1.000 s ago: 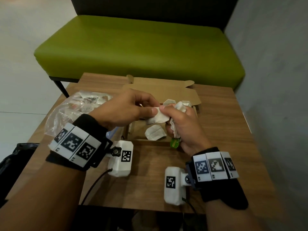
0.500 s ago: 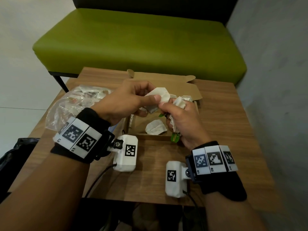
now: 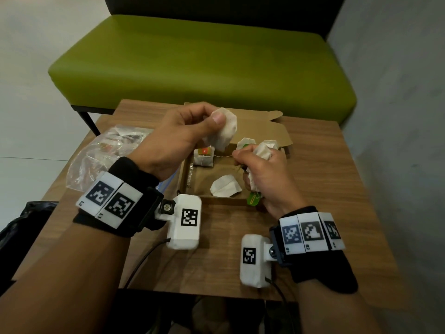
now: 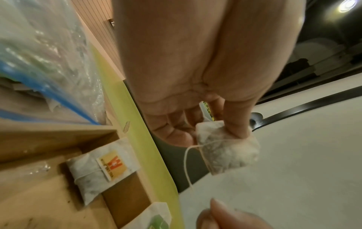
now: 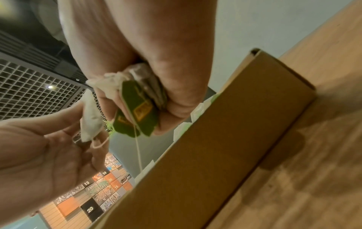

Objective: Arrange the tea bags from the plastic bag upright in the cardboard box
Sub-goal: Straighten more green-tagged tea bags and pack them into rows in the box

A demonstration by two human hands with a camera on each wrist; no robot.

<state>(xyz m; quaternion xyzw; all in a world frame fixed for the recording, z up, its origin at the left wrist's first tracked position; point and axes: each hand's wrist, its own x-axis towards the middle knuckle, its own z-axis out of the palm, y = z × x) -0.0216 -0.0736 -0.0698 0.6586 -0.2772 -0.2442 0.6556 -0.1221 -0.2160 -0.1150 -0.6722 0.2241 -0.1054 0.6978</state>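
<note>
Wood-grain table (image 3: 313,189) lies under everything we see, smooth and brown, with a green padded bench (image 3: 204,59) behind it. On it sits the cardboard box (image 3: 199,179), matte brown, square and shallow, its lid flap folded back. To the left of the box lies the plastic bag (image 3: 101,150), clear and crinkled; our left-wrist view adds a blue zip strip along its mouth.

Our left hand (image 3: 173,138) hovers over the far left of the box, thumb and fingers pinched on a white tea bag (image 3: 225,131) of soft, puckered paper. Our right hand (image 3: 262,174) is over the right side of the box, fist clamped round a crumpled bunch of tea bags (image 3: 263,151), thumb and forefinger nipping a thin string that runs left towards the raised bag.

Inside the box, one tea bag with an orange-and-yellow tag (image 3: 204,156) stands against the far left corner, and a folded white tea bag (image 3: 225,188) lies flat on the floor. Two more white ones (image 3: 245,143) rise at the far right.

From the right wrist we see what the head camera barely catches: a dark green paper tag (image 5: 137,111) with a yellow mark, dangling under the fist, and the box's plain outer wall. From the left wrist, dark leaf shows through the pinched bag's paper.
</note>
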